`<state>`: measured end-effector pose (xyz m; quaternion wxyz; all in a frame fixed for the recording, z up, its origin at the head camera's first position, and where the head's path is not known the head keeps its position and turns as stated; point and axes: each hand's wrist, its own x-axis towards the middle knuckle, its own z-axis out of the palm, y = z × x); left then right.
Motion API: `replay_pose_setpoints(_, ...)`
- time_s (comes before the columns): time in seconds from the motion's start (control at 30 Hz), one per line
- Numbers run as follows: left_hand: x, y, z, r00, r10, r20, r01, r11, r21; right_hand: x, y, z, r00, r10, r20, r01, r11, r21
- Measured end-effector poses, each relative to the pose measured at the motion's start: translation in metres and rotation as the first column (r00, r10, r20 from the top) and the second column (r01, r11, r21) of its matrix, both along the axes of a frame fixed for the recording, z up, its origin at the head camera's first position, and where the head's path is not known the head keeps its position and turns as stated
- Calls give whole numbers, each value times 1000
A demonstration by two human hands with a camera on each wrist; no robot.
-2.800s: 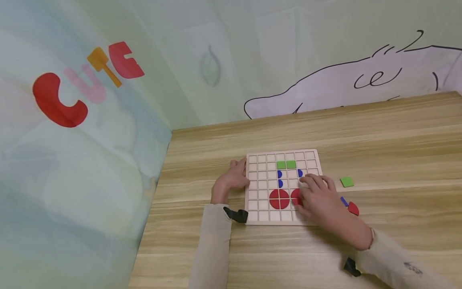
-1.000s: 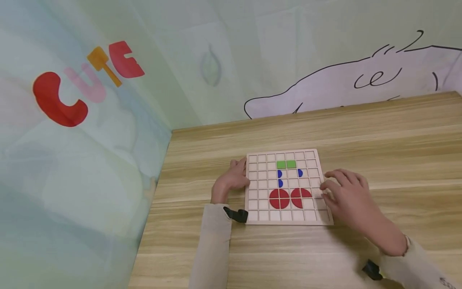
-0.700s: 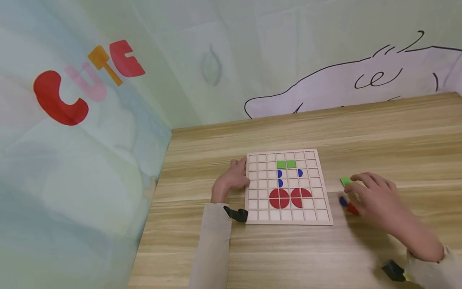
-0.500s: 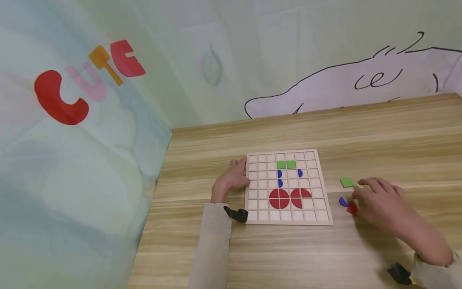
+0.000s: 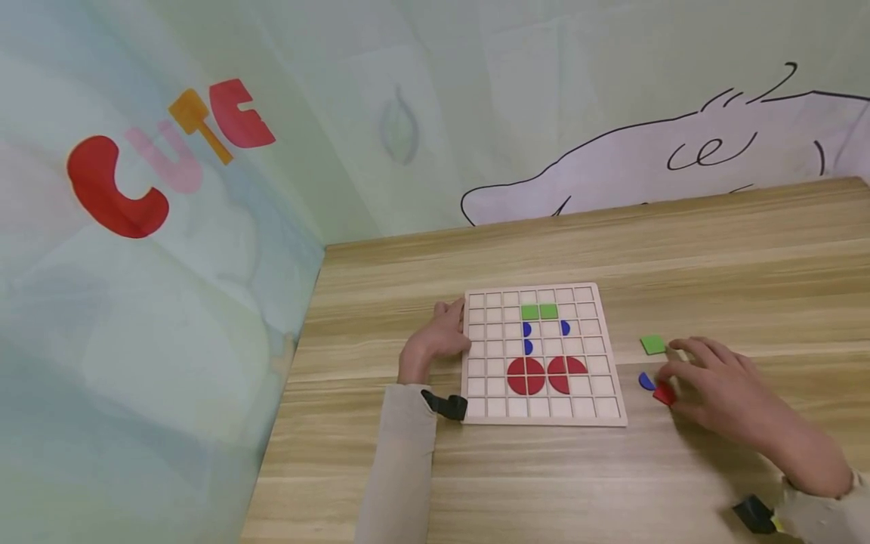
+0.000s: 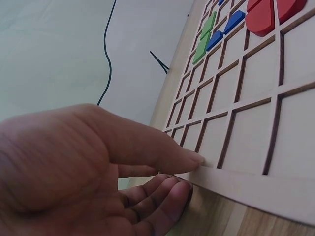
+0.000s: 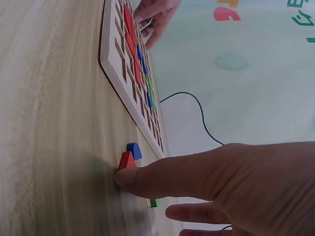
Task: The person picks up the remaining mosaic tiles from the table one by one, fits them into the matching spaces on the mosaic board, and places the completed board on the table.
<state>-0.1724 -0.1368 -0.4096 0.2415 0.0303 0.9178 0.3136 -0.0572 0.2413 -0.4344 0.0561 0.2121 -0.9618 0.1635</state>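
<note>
A pale wooden grid board [image 5: 485, 389] lies on the table. Its left edge is gripped by my left hand [image 5: 438, 336]; the left wrist view shows the thumb on top of the rim and the curled fingers below and beside it. To the right of the board, my right hand [image 5: 723, 389] pinches a red quarter-circle piece [image 5: 664, 394] on the tabletop with thumb and index finger; the index contact is partly hidden. A blue half-circle piece [image 5: 646, 381] lies right beside the red one. Just beyond the fingertips is a green square piece [image 5: 653, 344].
Set in the board are two green squares [image 5: 539, 311], several red quarter-circles [image 5: 526, 376] and blue half-circles [image 5: 527, 329]. One red circle is whole, the other lacks its lower right quarter. A printed cloth wall [image 5: 381, 189] stands along the table's back and left.
My right hand has left the board and moved right to the loose pieces, coming down on the red quarter-circle. The blue half-circle now lies flatter. My left hand has stayed at the board's edge.
</note>
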Motion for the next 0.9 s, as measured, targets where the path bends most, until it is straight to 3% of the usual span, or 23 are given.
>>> replay_pose_setpoints(0.3, 1, 1, 0, 1000, 7, 3, -7, 1000, 4, 2, -3, -1, 999, -4, 46, 5, 1000, -26)
replay_pose_setpoints(0.53, 1, 1, 0, 1000, -7, 3, 7, 1000, -5, 3, -5, 2, 999, -38, 9, 39, 995, -89)
replay_pose_setpoints(0.9, 1, 1, 1, 1000, 16, 15, -16, 1000, 0, -7, -34, 11, 998, -2, -56, -6, 990, -142)
